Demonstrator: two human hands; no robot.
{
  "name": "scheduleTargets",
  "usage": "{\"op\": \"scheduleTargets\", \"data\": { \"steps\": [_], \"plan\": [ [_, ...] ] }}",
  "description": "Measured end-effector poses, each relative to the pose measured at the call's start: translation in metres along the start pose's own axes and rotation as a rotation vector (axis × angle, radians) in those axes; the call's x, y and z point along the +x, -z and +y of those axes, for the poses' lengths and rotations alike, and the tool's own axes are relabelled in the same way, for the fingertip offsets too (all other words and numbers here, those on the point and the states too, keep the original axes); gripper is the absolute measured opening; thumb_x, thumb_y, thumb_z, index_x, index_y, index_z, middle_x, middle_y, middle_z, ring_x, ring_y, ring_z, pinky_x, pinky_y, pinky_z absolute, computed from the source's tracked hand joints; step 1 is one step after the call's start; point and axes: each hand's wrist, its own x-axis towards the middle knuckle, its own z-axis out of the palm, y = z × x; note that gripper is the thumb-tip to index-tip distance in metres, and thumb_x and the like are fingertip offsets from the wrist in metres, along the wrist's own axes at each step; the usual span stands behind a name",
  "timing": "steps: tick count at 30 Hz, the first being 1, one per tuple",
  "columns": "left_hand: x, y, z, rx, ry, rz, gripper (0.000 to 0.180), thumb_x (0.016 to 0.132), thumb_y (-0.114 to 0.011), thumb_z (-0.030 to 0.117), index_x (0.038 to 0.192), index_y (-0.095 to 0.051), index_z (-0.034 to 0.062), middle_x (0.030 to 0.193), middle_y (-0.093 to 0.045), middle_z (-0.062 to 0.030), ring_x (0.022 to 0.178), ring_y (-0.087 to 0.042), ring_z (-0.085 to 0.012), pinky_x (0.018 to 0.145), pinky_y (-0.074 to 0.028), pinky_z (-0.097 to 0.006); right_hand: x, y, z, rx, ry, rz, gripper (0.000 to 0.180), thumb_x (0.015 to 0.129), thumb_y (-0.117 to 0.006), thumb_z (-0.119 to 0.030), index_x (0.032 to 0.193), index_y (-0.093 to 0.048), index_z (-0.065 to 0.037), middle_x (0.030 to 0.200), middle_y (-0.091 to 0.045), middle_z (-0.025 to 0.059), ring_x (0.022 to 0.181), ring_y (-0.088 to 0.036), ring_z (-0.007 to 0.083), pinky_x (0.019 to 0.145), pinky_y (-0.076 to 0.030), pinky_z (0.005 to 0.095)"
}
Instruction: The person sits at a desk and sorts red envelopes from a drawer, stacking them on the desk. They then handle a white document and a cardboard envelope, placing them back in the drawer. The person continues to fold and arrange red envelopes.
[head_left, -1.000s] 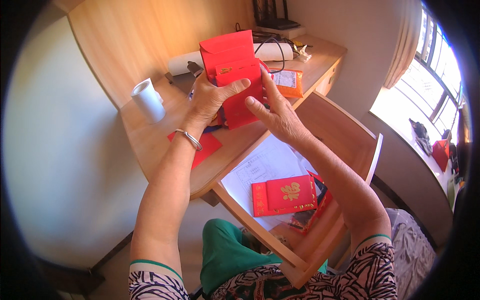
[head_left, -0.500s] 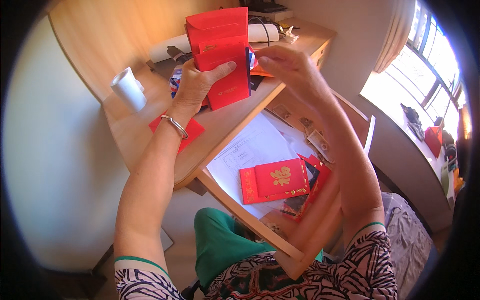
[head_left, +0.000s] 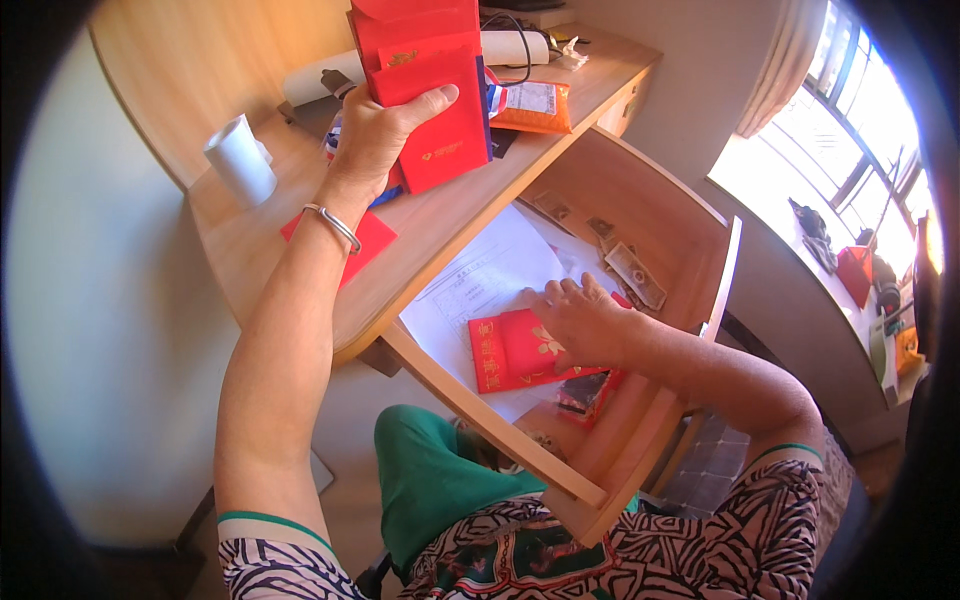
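My left hand (head_left: 372, 140) is closed around an upright stack of red envelopes (head_left: 440, 125), its thumb lying across the front one. The stack is held above the desk, and its top runs out of view. Down in the open drawer (head_left: 480, 415), my right hand (head_left: 590, 325) hovers over or touches more red envelopes (head_left: 495, 350) with gold markings. Its fingers are apart and slightly bent, partly covering the upper envelope; contact is hard to make out. Under those envelopes lie white printed papers (head_left: 505, 260).
On the desk (head_left: 230, 270) stand a white paper roll (head_left: 240, 165) and an orange package (head_left: 540, 105). A flat red envelope (head_left: 370, 240) lies below my left wrist. Old banknotes (head_left: 635, 275) rest along the drawer's far side. A window sill (head_left: 800, 270) with objects is at right.
My right hand has moved from beside the held stack down into the drawer, onto or just over the envelopes. My left hand and its stack have shifted slightly up and left in view.
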Motion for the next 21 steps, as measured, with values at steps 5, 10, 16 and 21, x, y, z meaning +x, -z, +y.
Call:
{"op": "scheduleTargets", "data": {
  "steps": [5,10,16,21],
  "plan": [
    [0.001,0.0,-0.001,0.018,0.015,-0.001,0.03,0.079,-0.078,0.014,0.105,-0.068,0.0023,0.098,-0.07,-0.0064,0.086,-0.066,-0.0136,0.077,-0.055,-0.029,0.009,0.002,0.011,0.175,-0.053,-0.024,0.067,0.07,-0.081,-0.036,0.118,-0.053,0.002,0.097,-0.065,0.0197,0.095,-0.065,0.0353,0.08,-0.052,0.0424],
    [0.002,0.0,-0.001,0.014,-0.01,-0.014,0.031,0.078,-0.079,0.015,0.104,-0.068,0.0023,0.097,-0.07,-0.0071,0.086,-0.066,-0.0146,0.076,-0.056,-0.03,0.001,0.024,0.032,0.587,-0.073,0.019,0.034,0.077,-0.071,-0.03,0.093,-0.065,0.0,0.08,-0.066,0.0211,0.076,-0.065,0.0363,0.07,-0.052,0.0417],
    [0.003,0.002,0.0,-0.009,0.036,-0.003,0.032,0.078,-0.079,0.016,0.104,-0.068,0.0025,0.098,-0.07,-0.0072,0.086,-0.067,-0.0152,0.077,-0.056,-0.03,-0.012,0.039,0.049,0.78,-0.141,0.039,0.026,0.081,-0.067,-0.026,0.088,-0.07,0.0,0.076,-0.067,0.0202,0.069,-0.064,0.0317,0.067,-0.052,0.0384],
    [0.003,0.003,0.001,-0.068,0.1,0.03,0.03,0.078,-0.078,0.013,0.104,-0.068,0.0029,0.099,-0.07,-0.007,0.087,-0.067,-0.0154,0.077,-0.056,-0.031,-0.022,0.041,0.059,0.846,-0.286,0.095,0.024,0.084,-0.065,-0.019,0.099,-0.07,-0.001,0.079,-0.068,0.0196,0.07,-0.065,0.0289,0.067,-0.052,0.0367]
  ]
}}
